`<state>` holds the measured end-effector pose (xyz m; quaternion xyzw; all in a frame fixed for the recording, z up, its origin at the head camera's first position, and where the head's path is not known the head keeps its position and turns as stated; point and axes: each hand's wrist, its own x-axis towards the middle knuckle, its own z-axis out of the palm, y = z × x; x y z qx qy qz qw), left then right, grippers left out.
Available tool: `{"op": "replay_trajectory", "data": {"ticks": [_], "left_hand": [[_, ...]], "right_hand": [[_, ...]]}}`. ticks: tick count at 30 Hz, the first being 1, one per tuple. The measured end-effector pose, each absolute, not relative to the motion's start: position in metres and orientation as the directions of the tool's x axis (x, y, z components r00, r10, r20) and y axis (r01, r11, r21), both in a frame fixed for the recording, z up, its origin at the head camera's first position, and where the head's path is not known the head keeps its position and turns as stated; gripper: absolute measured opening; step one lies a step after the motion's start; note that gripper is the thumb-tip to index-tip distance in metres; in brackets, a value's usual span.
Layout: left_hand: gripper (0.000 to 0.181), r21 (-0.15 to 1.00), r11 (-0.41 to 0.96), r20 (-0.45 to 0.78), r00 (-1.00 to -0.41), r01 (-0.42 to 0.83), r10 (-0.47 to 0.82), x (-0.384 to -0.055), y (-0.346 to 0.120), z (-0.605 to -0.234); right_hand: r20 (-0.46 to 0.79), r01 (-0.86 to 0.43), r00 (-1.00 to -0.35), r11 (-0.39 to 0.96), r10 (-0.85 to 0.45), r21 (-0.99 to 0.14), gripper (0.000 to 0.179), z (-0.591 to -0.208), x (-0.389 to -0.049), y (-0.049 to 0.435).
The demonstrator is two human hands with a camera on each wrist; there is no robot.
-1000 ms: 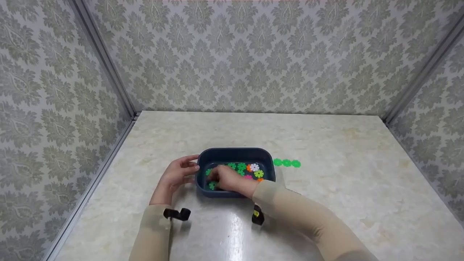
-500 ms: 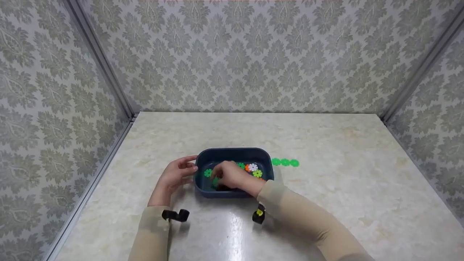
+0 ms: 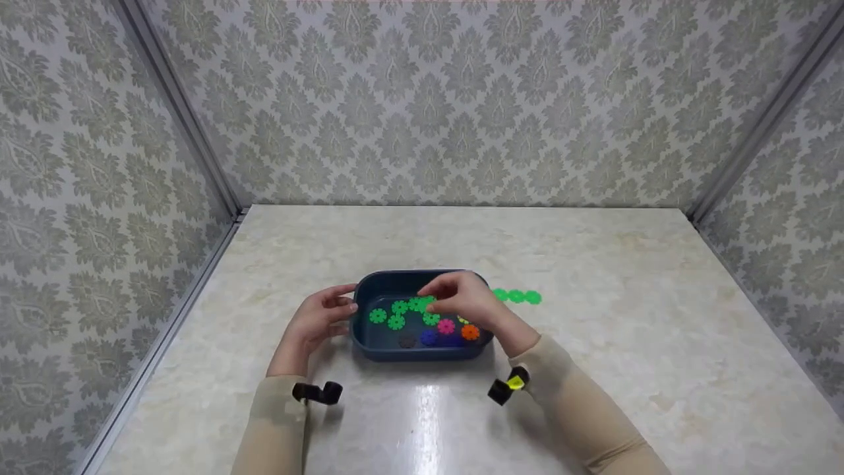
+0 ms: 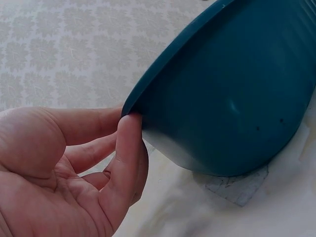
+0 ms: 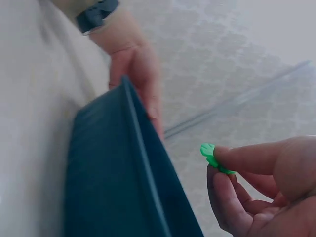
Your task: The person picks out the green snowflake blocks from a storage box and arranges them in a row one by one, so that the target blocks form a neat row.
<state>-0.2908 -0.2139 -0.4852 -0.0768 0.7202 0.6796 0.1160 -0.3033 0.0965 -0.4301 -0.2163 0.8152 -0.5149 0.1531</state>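
Note:
A dark blue plastic bin (image 3: pixel 422 355) stands on the table with loose snowflake building discs inside. My left hand (image 3: pixel 320 318) is at its left end, thumb and fingertips on the rim; the left wrist view shows this grip on the bin's edge (image 4: pixel 168 54). Over the right half of the bin, my right hand (image 3: pixel 465 300) pinches a green snowflake disc (image 5: pixel 210 150) between thumb and fingers. Below it lie green discs (image 3: pixel 395 322), a pink disc (image 3: pixel 446 326), an orange disc (image 3: pixel 470 332) and a blue disc (image 3: pixel 429 338). My right hand covers others.
Just right of the bin, a short row of green discs (image 3: pixel 517 296) lies on the marbled table (image 3: pixel 593 264). Patterned wall panels (image 3: pixel 428 105) enclose the table at the back and sides. A black wrist mount (image 3: pixel 316 393) sits on my left sleeve.
My right hand has risen from the bin's floor and moved right, now with a green disc between its fingers. More discs in the bin show. My left hand stays at the rim.

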Motion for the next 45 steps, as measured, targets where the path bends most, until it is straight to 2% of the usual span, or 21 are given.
{"op": "replay_trajectory", "data": {"ticks": [10,17,34,45], "left_hand": [[0.053,0.961,0.065,-0.272,-0.961,-0.269,0.043,-0.292,-0.214,-0.487],[0.053,0.959,0.057,-0.281,-0.959,-0.279,0.041,-0.293,-0.214,-0.487],[0.054,0.958,0.075,-0.282,-0.958,-0.278,0.049,-0.290,-0.215,-0.486],[0.055,0.958,0.063,-0.282,-0.958,-0.279,0.044,-0.292,-0.214,-0.485]], "right_hand": [[-0.058,-0.051,-0.937,0.296,-0.345,-0.954,0.038,-0.429,-0.320,0.157],[-0.112,0.047,-0.964,0.261,-0.240,-0.964,0.041,-0.433,-0.331,0.194],[-0.213,0.187,-0.972,0.229,-0.097,-0.955,0.048,-0.448,-0.345,0.259],[-0.286,0.284,-0.958,0.246,0.028,-0.927,0.047,-0.466,-0.354,0.277]]}}
